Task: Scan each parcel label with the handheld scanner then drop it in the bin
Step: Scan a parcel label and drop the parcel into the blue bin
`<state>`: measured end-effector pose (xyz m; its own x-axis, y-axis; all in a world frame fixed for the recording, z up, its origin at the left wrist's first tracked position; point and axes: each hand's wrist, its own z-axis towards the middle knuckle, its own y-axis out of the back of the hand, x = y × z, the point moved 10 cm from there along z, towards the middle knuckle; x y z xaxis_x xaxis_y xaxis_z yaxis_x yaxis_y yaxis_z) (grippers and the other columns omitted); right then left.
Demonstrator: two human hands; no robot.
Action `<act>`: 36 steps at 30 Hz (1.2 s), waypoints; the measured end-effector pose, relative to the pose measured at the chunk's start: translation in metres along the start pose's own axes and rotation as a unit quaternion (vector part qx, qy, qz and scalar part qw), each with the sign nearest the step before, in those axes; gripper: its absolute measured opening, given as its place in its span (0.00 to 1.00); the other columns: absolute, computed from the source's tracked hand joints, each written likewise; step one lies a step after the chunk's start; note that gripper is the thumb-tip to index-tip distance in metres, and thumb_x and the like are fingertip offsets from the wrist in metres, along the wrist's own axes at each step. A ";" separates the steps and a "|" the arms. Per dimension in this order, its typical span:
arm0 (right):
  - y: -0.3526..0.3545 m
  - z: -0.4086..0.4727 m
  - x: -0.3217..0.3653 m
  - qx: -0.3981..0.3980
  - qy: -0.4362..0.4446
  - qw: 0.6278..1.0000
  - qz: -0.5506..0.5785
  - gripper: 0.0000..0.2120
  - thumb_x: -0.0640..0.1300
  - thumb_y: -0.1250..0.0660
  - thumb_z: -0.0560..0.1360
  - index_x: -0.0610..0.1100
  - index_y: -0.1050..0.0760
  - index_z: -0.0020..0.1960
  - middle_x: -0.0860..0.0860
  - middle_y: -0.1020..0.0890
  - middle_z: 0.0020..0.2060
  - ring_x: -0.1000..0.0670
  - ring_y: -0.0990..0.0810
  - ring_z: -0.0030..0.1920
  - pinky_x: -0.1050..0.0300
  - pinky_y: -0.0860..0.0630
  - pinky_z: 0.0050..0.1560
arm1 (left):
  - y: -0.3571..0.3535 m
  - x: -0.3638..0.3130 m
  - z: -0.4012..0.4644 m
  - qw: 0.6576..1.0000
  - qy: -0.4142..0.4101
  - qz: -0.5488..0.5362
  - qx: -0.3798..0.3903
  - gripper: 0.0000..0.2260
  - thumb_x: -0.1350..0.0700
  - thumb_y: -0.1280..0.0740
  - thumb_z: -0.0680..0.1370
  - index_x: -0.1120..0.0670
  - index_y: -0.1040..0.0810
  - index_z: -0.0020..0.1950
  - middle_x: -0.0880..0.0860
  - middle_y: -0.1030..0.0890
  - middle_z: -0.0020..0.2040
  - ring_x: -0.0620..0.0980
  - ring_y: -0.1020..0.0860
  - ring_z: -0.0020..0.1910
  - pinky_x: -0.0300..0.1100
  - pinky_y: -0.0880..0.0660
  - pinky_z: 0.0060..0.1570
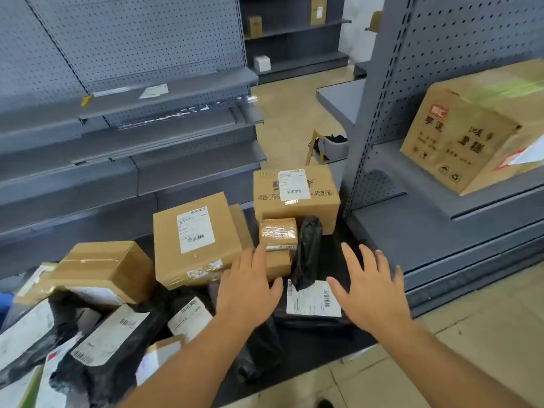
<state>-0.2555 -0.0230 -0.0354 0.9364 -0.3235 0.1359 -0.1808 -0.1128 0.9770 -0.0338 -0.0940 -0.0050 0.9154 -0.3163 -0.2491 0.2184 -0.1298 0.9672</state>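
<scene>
I see both hands stretched out over a pile of parcels on a low black surface (347, 240). The left hand (248, 290) is flat with straight, spread fingers and holds nothing; its fingertips are at the edge of a small brown box (278, 265), but I cannot tell if they touch it. The right hand (371, 290) is also wide, fingers straight and apart, holding nothing. It hovers just beside a black plastic bag parcel (309, 251) that lies between the two hands. This bag has a white label (313, 298) with barcodes, face up, and its upper end stands up like a twisted neck.

Behind the hands stands a flat cardboard box (197, 240) with a white label on top, and to its right a bigger carton (295, 195) with green print and its own label. A small taped box (278, 232) rests in front of that carton. At the left there are more parcels in a heap: a brown taped box (106, 269) and several black bags (112, 357) with white labels.

I cannot see the scanner or the bin in this view.

Grey metal shelves (147, 160) stand around, and on the right shelf (426, 207) sits a large carton (471, 136) with black printed characters.
</scene>
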 end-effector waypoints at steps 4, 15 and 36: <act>-0.022 0.017 -0.050 0.018 -0.007 1.000 0.016 0.39 0.72 0.53 0.81 0.57 0.62 0.85 0.49 0.48 0.85 0.40 0.49 0.84 0.32 0.43 0.80 | -0.033 -0.022 0.012 0.998 0.042 -0.048 0.029 0.33 0.38 0.38 0.83 0.47 0.46 0.84 0.49 0.33 0.77 0.52 0.29 0.73 0.50 0.26 0.69; -0.099 0.028 -0.130 0.070 -0.065 0.995 -0.015 0.40 0.72 0.48 0.78 0.57 0.55 0.84 0.50 0.36 0.79 0.44 0.35 0.76 0.43 0.31 0.72 | -0.146 -0.010 0.007 0.956 0.202 -0.119 0.174 0.27 0.41 0.35 0.80 0.49 0.32 0.77 0.51 0.25 0.68 0.53 0.23 0.65 0.52 0.23 0.64; -0.190 0.055 -0.176 0.157 -0.207 0.965 0.015 0.50 0.71 0.33 0.75 0.44 0.50 0.81 0.45 0.33 0.74 0.43 0.28 0.70 0.47 0.24 0.61 | -0.251 0.039 0.013 0.873 0.387 -0.177 0.236 0.26 0.42 0.36 0.83 0.57 0.33 0.74 0.59 0.22 0.68 0.63 0.26 0.68 0.57 0.24 0.64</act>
<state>-0.4025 0.0037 -0.2542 0.7403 -0.6719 0.0226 -0.3497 -0.3561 0.8665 -0.0578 -0.0860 -0.2585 0.8128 0.5294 -0.2430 0.5376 -0.5211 0.6629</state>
